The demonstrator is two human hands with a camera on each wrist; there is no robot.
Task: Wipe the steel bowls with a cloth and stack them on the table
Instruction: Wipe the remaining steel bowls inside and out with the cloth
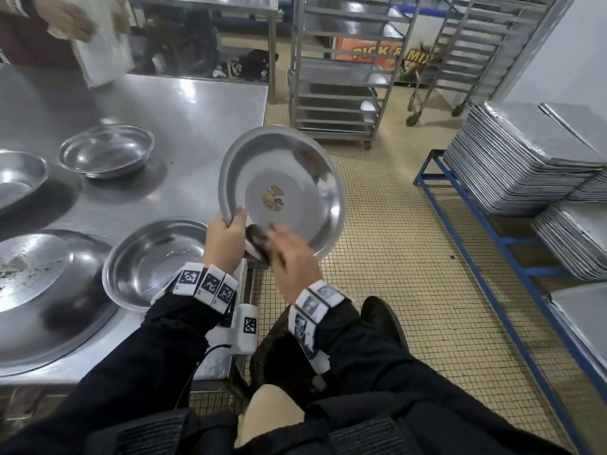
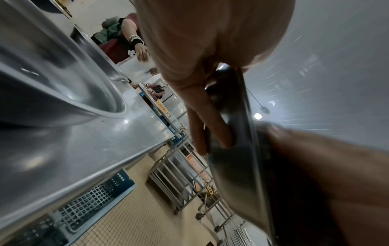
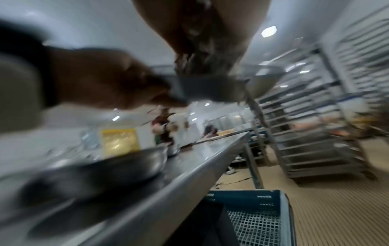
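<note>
A steel bowl (image 1: pixel 289 178) with a sticker in its middle is tilted up in the air just off the table's right edge. My left hand (image 1: pixel 234 223) grips its lower-left rim, thumb inside and fingers (image 2: pixel 210 123) behind the bowl (image 2: pixel 242 149). My right hand (image 1: pixel 284 246) holds a dark cloth (image 1: pixel 259 239) pressed against the bowl's lower rim; this hand is motion-blurred. In the right wrist view the cloth (image 3: pixel 200 55) hangs from my palm onto the bowl (image 3: pixel 212 86). Three more steel bowls (image 1: pixel 154 257) (image 1: pixel 106 151) (image 1: pixel 18 177) sit apart on the steel table (image 1: pixel 203 103).
A large upturned steel basin (image 1: pixel 49 290) with specks lies at the table's near left. Another person's hand (image 1: pixel 70 19) holds a white cloth at the far left. Wheeled racks (image 1: pixel 341 77) stand ahead. Stacked trays (image 1: pixel 525 159) sit on a blue frame at right. A blue crate (image 3: pixel 252 216) sits under the table.
</note>
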